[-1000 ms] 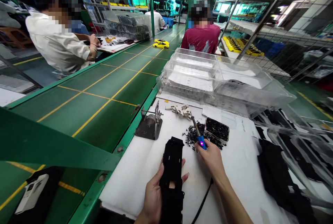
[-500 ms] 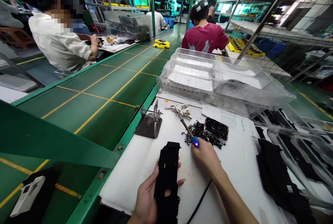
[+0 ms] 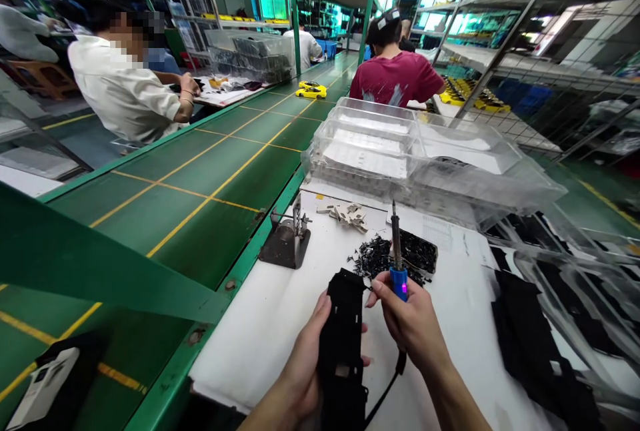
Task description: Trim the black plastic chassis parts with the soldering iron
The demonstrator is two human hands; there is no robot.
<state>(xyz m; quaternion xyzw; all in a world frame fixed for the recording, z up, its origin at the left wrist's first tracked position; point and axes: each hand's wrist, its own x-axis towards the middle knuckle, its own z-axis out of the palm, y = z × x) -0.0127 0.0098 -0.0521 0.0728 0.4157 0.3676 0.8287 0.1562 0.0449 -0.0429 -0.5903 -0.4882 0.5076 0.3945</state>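
Holding a black panel [image 3: 341, 337] over the white tabletop [image 3: 260, 324], the left hand [image 3: 306, 364] grips its edges; just beside the panel's top, the right hand [image 3: 413, 317] clasps a blue-handled soldering iron [image 3: 399, 277], tip up, near small black pieces [image 3: 374, 256]

Head camera, one: worn on the person's head, it looked forward and downward. Near range took in the left hand [image 3: 307, 356] and right hand [image 3: 414, 319] above the white worktop [image 3: 260, 327]; far range followed the green conveyor belt [image 3: 227, 171], receding into the background.
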